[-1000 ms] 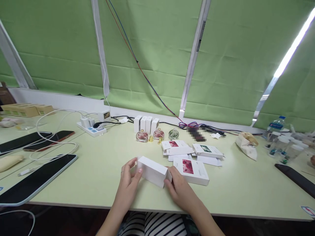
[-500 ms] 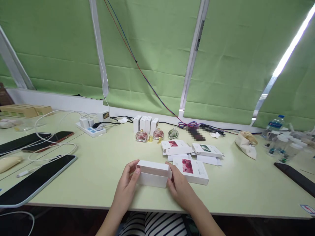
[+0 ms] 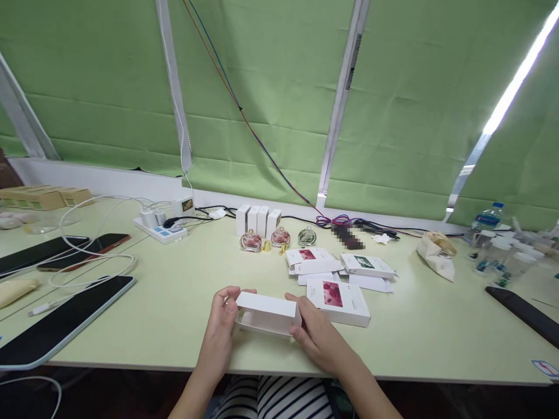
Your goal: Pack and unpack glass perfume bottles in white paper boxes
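Both my hands hold a plain white carton box (image 3: 267, 312) just above the near edge of the pale green table (image 3: 183, 302). My left hand (image 3: 220, 331) grips its left end, thumb on top. Fingers of my right hand (image 3: 315, 337) wrap round the right end. Right beside it lies a flat white box with a red flower print (image 3: 338, 301). Further back rest more flat printed boxes (image 3: 314, 260) and one with a green print (image 3: 367, 265). Three small round glass bottles (image 3: 279, 238) stand behind them.
A row of small upright white boxes (image 3: 257, 220) stands at the back by a power strip (image 3: 161, 229) with cables. A tablet (image 3: 61, 323) and phones (image 3: 82, 247) lie at left. A paper bag (image 3: 437, 255), water bottle (image 3: 484, 222) and dark phone (image 3: 524, 314) are at right.
The white box has been turned from slanted to level and lifted slightly toward me; its open underside now shows. Both hands stayed on its ends.
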Available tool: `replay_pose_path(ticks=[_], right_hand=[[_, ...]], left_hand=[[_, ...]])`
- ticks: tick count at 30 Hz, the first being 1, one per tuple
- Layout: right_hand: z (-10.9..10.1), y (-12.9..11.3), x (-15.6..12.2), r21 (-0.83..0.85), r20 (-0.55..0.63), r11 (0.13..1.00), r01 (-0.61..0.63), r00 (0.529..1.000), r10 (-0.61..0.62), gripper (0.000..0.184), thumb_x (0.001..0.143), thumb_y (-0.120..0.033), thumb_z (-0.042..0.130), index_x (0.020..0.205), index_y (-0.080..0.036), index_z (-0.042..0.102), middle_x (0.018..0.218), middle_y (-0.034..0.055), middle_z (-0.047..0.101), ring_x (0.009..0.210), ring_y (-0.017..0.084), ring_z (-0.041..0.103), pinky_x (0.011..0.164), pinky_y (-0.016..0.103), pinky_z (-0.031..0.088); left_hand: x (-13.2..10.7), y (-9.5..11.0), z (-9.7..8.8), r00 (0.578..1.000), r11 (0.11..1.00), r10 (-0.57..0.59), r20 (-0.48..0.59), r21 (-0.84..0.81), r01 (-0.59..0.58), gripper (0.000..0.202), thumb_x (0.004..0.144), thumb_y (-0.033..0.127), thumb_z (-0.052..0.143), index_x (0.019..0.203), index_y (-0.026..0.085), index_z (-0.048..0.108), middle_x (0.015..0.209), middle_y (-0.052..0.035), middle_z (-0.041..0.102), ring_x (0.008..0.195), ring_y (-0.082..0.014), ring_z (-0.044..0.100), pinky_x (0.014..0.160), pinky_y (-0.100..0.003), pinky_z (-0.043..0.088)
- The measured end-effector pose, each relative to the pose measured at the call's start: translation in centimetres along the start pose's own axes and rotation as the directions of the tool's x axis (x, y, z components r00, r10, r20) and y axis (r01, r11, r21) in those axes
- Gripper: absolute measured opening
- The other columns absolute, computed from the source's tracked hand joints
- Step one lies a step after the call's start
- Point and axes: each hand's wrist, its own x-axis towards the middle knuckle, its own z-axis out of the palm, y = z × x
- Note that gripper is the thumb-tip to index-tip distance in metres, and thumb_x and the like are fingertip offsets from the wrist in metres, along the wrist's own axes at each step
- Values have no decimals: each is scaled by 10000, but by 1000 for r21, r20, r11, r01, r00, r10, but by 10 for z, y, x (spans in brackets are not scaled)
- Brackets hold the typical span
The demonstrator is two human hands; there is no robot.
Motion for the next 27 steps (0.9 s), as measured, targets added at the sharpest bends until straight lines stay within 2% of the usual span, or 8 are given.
replay_pose_path(ticks=[4,12,15,18,21,27], right_hand=[[-1,-2,0,15,19,999,34,999,-34,549,909,-544,300,1346,-212,325,1101,78,512,926,189,534,854,298,427],[-3,-5,-1,83,2,992,91,996,-91,560,886,-596,282,1286,-215,375,1071,74,507,864,179,521,814,290,431],[-2,-4,-2,107,15,991,83,996,-85,531,880,-543,397,1297,-220,342,1073,63,498,831,162,521,789,272,443],[-1,-4,-2,71,31,997,44,998,-46,482,881,-409,478,1299,-226,325,1069,52,510,834,157,524,791,269,445],[-1,-5,-1,33,29,999,12,1000,-13,436,883,-311,476,1287,-233,331,1123,54,514,890,166,528,824,279,436],[-1,-5,0,5,12,1000,10,1000,-10,377,890,-286,455,1251,-220,370,1068,54,535,864,167,536,818,293,438]], left_hand=[[3,1,-5,999,998,-10,34,69,7,519,726,628,509,1058,229,478,997,-77,650,894,-235,552,727,-300,404],[6,-3,-9,998,996,9,61,93,-15,459,760,560,501,1073,224,490,991,-62,636,889,-224,551,735,-293,425],[7,-6,-10,998,995,2,62,100,-9,463,766,564,498,1083,227,493,987,-53,626,884,-214,550,729,-286,426],[8,-8,-11,997,996,14,70,86,-20,453,783,548,495,1095,220,496,986,-56,620,887,-209,549,731,-285,426],[8,-7,-12,994,996,42,97,79,-50,409,795,521,500,1069,219,520,970,-49,629,873,-204,556,736,-279,433],[6,-7,-15,975,974,127,182,163,-158,330,798,484,489,895,201,628,1011,-70,626,997,-257,531,836,-316,414]])
